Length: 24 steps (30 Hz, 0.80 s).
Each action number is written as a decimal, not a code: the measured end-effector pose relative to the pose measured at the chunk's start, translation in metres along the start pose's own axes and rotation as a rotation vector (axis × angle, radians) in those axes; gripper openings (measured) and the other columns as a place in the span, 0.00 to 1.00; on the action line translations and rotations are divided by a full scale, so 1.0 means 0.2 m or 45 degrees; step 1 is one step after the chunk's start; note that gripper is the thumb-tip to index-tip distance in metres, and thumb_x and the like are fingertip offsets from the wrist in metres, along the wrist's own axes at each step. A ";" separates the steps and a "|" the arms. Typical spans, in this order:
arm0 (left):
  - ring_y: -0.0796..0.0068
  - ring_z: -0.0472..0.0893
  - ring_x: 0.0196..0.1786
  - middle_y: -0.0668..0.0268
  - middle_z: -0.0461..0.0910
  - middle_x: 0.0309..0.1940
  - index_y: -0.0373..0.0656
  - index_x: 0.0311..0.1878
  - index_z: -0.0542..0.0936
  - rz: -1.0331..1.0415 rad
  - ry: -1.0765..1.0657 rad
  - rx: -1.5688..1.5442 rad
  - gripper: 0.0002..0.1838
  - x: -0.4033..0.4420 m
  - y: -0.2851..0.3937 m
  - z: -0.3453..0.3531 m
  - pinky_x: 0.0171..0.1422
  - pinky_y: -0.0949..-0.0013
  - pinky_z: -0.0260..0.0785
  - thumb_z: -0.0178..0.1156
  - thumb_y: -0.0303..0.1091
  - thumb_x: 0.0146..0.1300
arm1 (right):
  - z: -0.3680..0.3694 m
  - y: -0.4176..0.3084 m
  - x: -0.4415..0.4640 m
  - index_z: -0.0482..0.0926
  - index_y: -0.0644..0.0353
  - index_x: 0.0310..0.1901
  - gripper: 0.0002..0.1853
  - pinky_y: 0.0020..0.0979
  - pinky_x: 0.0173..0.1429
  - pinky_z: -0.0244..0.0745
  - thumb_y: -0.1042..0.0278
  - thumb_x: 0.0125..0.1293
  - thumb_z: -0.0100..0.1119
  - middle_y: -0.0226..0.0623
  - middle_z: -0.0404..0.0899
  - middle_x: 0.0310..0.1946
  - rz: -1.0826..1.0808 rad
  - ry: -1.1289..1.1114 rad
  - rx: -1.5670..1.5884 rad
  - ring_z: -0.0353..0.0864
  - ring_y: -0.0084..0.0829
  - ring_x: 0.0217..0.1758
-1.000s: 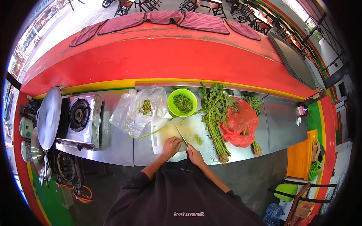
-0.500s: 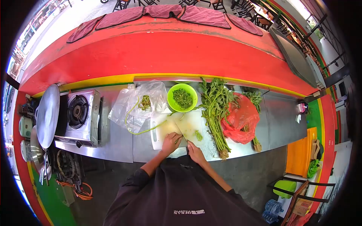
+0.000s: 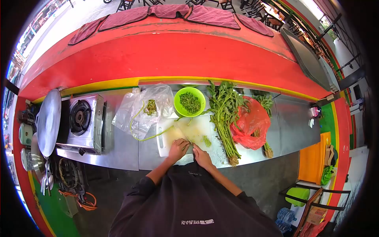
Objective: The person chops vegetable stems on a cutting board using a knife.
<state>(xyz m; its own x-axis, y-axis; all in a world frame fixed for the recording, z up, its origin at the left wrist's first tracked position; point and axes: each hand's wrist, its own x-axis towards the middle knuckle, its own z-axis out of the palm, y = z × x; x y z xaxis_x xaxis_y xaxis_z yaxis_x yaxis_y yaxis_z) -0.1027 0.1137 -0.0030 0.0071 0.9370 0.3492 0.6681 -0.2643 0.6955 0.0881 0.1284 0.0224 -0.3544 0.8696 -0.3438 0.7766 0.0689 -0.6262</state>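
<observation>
My right hand is closed on the handle of a knife, whose blade points up and left over the white cutting board. My left hand rests at the board's lower middle with bent fingers close to the blade; what they hold is too small to make out. Chopped green pieces lie on the board right of the knife. Behind the board sits a green bowl of cut leaves. A long green stem reaches from the plastic bag onto the board.
Left of the board are a clear plastic bag and a gas stove. Leafy bundles with roots and a red plastic bag lie to the right. A red wall rises behind the steel counter.
The knife and my right hand have shifted slightly left, nearer my left hand, and the blade's angle has changed. The whole view has also moved a little.
</observation>
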 end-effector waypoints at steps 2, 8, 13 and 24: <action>0.65 0.83 0.45 0.67 0.83 0.39 0.45 0.46 0.87 0.015 0.008 0.008 0.09 -0.01 -0.01 0.00 0.50 0.60 0.70 0.70 0.30 0.63 | -0.02 -0.03 0.00 0.73 0.42 0.73 0.23 0.56 0.49 0.81 0.51 0.82 0.46 0.57 0.86 0.36 0.004 -0.022 0.027 0.86 0.62 0.40; 0.64 0.83 0.45 0.67 0.84 0.39 0.45 0.44 0.87 0.042 0.040 -0.014 0.08 -0.01 -0.02 0.01 0.50 0.60 0.70 0.71 0.29 0.61 | 0.01 0.05 -0.01 0.72 0.40 0.73 0.24 0.61 0.52 0.80 0.47 0.81 0.45 0.64 0.85 0.41 -0.065 -0.007 0.105 0.85 0.67 0.45; 0.64 0.83 0.45 0.67 0.84 0.39 0.44 0.43 0.87 0.030 0.041 -0.042 0.08 -0.01 -0.02 0.00 0.49 0.60 0.70 0.71 0.28 0.61 | -0.02 0.02 -0.07 0.72 0.39 0.74 0.24 0.61 0.51 0.80 0.47 0.82 0.44 0.64 0.85 0.41 -0.053 -0.019 0.044 0.85 0.66 0.44; 0.63 0.83 0.45 0.66 0.83 0.39 0.44 0.45 0.87 0.012 0.023 -0.043 0.08 -0.02 -0.01 0.00 0.49 0.59 0.70 0.70 0.29 0.62 | -0.01 0.00 -0.05 0.70 0.36 0.75 0.24 0.60 0.50 0.81 0.48 0.82 0.44 0.62 0.86 0.39 0.001 -0.043 -0.029 0.85 0.66 0.42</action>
<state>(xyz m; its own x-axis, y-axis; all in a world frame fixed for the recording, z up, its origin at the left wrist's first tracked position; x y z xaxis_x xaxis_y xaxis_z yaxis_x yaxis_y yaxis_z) -0.1034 0.1114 -0.0056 0.0000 0.9302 0.3670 0.6429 -0.2811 0.7125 0.0932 0.1212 0.0265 -0.3707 0.8526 -0.3682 0.7885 0.0794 -0.6099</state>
